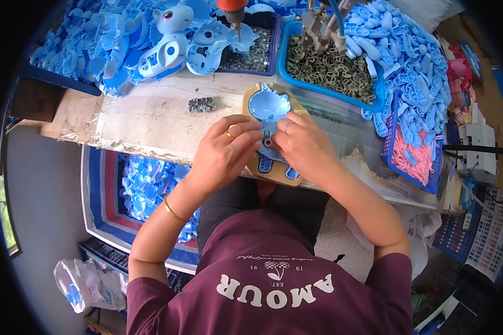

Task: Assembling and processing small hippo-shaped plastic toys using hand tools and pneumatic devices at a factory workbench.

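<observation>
L hand (229, 142) + R hand (299, 139) close tog. over a lt blue toy shell (268, 103), fingers bent, tips at its mid on either side. Can't tell if either is gripping the shell or a small bit, tips partly hidden. Shell sits hollow side up in a tan holder (278, 173) on the bench (145, 111), directly under the hands; round cup end just beyond them, small ringed fitting showing btwn fingers. Ring on each hand, bangle on L wrist.

Ahead-left of L hand, near: small pile of metal bits (202, 105). Farther ahead: dk blue tray (276, 44) w/ silvery bits, red driver (232, 5) hanging above. Ahead-right of R hand: brt blue tray (283, 56) w/ dull metal clips. Well right: heap of blue parts (413, 61), plus basket (392, 139) w/ pink pcs. Far ahead-left: more blue shells (112, 39). Lower left, below bench: striped bin (95, 190) w/ blue pcs.
</observation>
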Available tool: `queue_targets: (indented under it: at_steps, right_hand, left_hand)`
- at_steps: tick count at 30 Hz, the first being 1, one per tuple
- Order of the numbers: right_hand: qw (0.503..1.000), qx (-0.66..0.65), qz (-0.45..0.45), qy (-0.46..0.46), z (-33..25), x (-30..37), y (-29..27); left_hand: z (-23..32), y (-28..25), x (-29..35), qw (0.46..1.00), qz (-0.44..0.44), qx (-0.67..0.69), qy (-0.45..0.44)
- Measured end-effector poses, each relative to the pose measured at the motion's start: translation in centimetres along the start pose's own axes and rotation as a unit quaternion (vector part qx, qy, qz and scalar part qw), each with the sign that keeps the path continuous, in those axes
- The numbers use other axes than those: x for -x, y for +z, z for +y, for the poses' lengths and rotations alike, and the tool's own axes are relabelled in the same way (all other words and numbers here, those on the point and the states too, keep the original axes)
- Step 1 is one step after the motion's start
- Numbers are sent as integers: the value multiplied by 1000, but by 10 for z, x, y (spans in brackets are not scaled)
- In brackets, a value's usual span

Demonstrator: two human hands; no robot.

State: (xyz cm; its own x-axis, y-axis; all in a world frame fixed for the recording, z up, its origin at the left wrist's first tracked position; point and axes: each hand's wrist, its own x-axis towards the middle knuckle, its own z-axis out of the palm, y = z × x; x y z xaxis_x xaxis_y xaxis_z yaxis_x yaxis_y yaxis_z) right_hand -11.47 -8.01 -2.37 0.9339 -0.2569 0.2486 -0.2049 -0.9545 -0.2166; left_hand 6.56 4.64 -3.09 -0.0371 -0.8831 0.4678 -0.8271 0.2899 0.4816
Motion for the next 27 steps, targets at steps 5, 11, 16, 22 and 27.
queue_targets:
  at_steps: [5,11,16,22,27]
  right_hand:
    - [997,-51,-47,23,7,-5,-1]
    - [991,-38,4,130,-3,24,-22]
    - [987,-54,37,149,-2,37,-12]
    - [982,-44,76,168,-1,39,-10]
    - [976,-78,39,199,4,37,-12]
  left_hand:
    - [-1,2,0,991,-90,-60,73]
    - [-5,8,5,989,-123,-43,66]
    - [-3,11,7,993,-99,-37,50]
    - [-4,14,6,993,-103,-37,45]
    - [-4,12,6,994,-100,-36,39]
